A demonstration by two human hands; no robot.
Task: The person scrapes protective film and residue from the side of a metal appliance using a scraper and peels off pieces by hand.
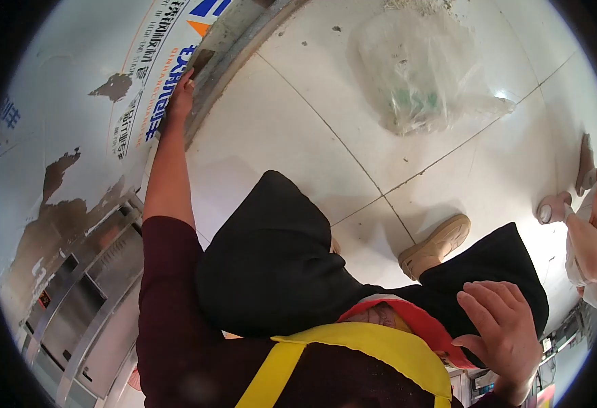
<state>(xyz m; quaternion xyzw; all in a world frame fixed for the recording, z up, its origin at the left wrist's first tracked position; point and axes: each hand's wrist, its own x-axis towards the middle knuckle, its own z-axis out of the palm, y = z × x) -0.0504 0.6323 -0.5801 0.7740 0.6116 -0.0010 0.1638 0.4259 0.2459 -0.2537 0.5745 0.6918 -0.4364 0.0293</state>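
Head view: at left, the film-covered metal panel (74,122) is touched near its edge by the left hand (182,98) — grip cannot be told — while the right hand (506,331) is spread, and a slip could be caused by peeling film (97,162).

Dark maroon sleeve (172,272), yellow strap (273,374)

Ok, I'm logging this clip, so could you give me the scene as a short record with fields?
left hand: at the panel's edge; grip unclear
right hand: fingers spread, no object visible in it
film: printed, on the panel, torn in places
floor: pale tiles, a clear plastic bag lying on them
other person: partly in view, picture right
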